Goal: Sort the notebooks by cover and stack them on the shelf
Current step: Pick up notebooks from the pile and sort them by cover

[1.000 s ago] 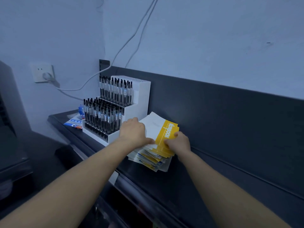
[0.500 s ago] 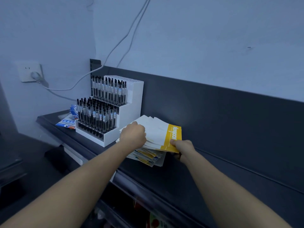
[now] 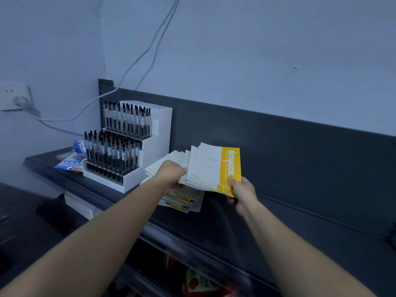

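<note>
Early stage: your left hand (image 3: 171, 175) and right hand (image 3: 242, 189) both grip a fanned bunch of notebooks (image 3: 205, 166); a loose pile (image 3: 182, 200) lies unsorted on the shelf (image 3: 278, 221); no sorted stack yet.

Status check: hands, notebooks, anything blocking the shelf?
Left hand and right hand both grip fanned notebooks, held above shelf. Loose pile lies underneath. Pen display close on the left.

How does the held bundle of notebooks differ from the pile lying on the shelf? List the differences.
The held bundle is gripped above the shelf by the left hand and right hand; the pile lies flat on it. The bundle is fanned and tilted; the pile is partly hidden beneath it. Both show yellow and white covers.
</note>
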A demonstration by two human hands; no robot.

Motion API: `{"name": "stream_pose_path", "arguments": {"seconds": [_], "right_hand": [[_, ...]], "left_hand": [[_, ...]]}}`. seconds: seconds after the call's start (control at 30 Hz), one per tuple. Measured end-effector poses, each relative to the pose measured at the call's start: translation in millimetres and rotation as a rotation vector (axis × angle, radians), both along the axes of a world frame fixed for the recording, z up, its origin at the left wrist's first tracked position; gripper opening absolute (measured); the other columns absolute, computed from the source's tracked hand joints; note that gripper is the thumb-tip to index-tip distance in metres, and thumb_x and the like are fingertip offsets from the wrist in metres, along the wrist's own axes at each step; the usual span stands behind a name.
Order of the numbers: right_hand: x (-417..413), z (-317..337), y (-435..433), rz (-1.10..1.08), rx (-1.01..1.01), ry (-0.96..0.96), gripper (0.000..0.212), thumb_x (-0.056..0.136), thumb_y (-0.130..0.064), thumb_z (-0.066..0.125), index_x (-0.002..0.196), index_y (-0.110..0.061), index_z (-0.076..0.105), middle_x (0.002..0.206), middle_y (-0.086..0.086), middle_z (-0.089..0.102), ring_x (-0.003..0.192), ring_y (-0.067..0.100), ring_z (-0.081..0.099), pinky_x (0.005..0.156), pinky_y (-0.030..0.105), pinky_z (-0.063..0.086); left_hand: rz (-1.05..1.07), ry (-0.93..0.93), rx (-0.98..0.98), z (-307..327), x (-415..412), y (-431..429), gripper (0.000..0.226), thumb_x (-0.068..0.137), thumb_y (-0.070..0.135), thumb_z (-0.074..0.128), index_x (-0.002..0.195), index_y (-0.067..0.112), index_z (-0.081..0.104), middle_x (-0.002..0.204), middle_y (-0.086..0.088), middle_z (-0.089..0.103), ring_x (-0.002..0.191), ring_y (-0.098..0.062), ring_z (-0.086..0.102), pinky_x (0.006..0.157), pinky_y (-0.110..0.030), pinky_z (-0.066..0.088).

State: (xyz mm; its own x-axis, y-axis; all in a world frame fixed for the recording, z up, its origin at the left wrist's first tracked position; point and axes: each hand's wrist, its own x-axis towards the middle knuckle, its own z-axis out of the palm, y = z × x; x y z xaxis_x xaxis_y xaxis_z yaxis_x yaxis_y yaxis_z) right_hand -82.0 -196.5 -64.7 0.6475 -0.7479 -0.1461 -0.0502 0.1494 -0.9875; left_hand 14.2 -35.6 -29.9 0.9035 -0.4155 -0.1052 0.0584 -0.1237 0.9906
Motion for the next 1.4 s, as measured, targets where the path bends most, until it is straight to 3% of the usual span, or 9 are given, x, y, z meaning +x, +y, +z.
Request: {"name": "stream_pose_path", "arguments": {"seconds": [0.23, 0.37, 0.53, 0.63, 0.7, 0.9, 1.07, 1.27, 1.4], "right_hand": [[-37.2, -3.1, 0.2, -0.094, -0.054, -0.033, 0.005, 0.099, -0.018, 0.052, 0.101, -0.018, 0.056, 0.088, -0.001, 0.064, 0.072, 0.016, 0.059, 0.057, 0.029, 0.047], [-60.2, -8.4, -9.7, -0.175, -0.028, -0.046, 0.009, 0.098, -0.015, 0.052, 0.092, -0.020, 0.058, 0.095, 0.002, 0.065, 0.086, 0.022, 0.061, 0.079, 0.039, 0.054], [-94.7, -9.7, -29.4, -0.235, 0.003, -0.055, 0.017, 0.097, -0.008, 0.051, 0.085, -0.019, 0.057, 0.100, 0.009, 0.067, 0.086, 0.027, 0.062, 0.081, 0.048, 0.054], [-119.3, -5.7, -41.0, -0.264, 0.006, -0.047, 0.017, 0.097, -0.008, 0.051, 0.085, -0.019, 0.058, 0.102, 0.010, 0.068, 0.088, 0.029, 0.064, 0.085, 0.052, 0.054], [-136.8, -3.5, -49.0, -0.290, 0.011, -0.050, 0.018, 0.097, -0.008, 0.050, 0.085, -0.020, 0.058, 0.099, 0.009, 0.068, 0.089, 0.029, 0.064, 0.086, 0.052, 0.054], [-194.6, -3.4, -72.8, -0.441, -0.028, -0.057, 0.020, 0.095, -0.008, 0.049, 0.079, -0.019, 0.054, 0.086, 0.004, 0.061, 0.071, 0.020, 0.054, 0.063, 0.032, 0.048], [-248.6, 0.2, -90.7, -0.492, 0.040, -0.073, 0.021, 0.096, -0.009, 0.044, 0.078, -0.020, 0.046, 0.072, 0.002, 0.052, 0.057, 0.018, 0.047, 0.047, 0.027, 0.042], [-326.8, 0.5, -109.1, -0.492, 0.023, -0.054, 0.009, 0.098, -0.015, 0.047, 0.092, -0.020, 0.051, 0.086, 0.004, 0.060, 0.062, 0.019, 0.053, 0.040, 0.022, 0.038], [-374.3, 0.7, -119.2, -0.487, -0.021, -0.066, 0.007, 0.098, -0.017, 0.049, 0.101, -0.018, 0.055, 0.095, 0.004, 0.065, 0.075, 0.023, 0.060, 0.054, 0.031, 0.050]], "left_hand": [[-0.102, -0.028, 0.065, -10.6, -19.2, -14.6, 0.020, 0.094, -0.003, 0.048, 0.076, 0.006, 0.048, 0.085, -0.012, 0.057, 0.076, -0.023, 0.055, 0.064, -0.028, 0.048], [-0.138, -0.109, 0.100, -19.2, -40.5, -30.2, 0.010, 0.092, -0.003, 0.049, 0.097, 0.005, 0.053, 0.095, -0.012, 0.059, 0.088, -0.026, 0.056, 0.071, -0.032, 0.048], [-0.209, -0.123, 0.056, -20.8, -67.3, -50.7, 0.010, 0.090, -0.002, 0.054, 0.098, 0.004, 0.056, 0.088, -0.013, 0.063, 0.059, -0.018, 0.056, 0.038, -0.015, 0.039], [-0.230, -0.133, 0.039, -20.2, -82.6, -65.2, 0.015, 0.087, 0.002, 0.061, 0.101, 0.005, 0.057, 0.103, -0.014, 0.069, 0.086, -0.029, 0.068, 0.061, -0.033, 0.053], [-0.238, -0.141, 0.036, -18.0, -98.2, -74.0, 0.013, 0.087, 0.003, 0.064, 0.094, 0.010, 0.055, 0.101, -0.013, 0.068, 0.093, -0.031, 0.067, 0.060, -0.034, 0.050], [-0.269, -0.147, -0.008, -14.2, -150.6, -103.5, 0.013, 0.089, 0.004, 0.064, 0.091, 0.012, 0.054, 0.099, -0.006, 0.066, 0.080, -0.019, 0.063, 0.043, -0.021, 0.040], [-0.319, -0.098, -0.047, -14.2, -199.8, -129.7, 0.009, 0.094, 0.006, 0.057, 0.099, 0.014, 0.056, 0.105, -0.005, 0.066, 0.092, -0.023, 0.066, 0.061, -0.029, 0.051], [-0.398, -0.028, -0.039, -16.1, -274.6, -159.9, 0.010, 0.102, 0.017, 0.041, 0.106, 0.016, 0.051, 0.101, -0.004, 0.064, 0.082, -0.021, 0.065, 0.054, -0.034, 0.056], [-0.498, -0.013, -0.064, -16.5, -324.7, -182.1, 0.020, 0.098, 0.029, 0.053, 0.109, 0.013, 0.050, 0.103, -0.006, 0.067, 0.083, -0.020, 0.067, 0.053, -0.032, 0.056]]}}
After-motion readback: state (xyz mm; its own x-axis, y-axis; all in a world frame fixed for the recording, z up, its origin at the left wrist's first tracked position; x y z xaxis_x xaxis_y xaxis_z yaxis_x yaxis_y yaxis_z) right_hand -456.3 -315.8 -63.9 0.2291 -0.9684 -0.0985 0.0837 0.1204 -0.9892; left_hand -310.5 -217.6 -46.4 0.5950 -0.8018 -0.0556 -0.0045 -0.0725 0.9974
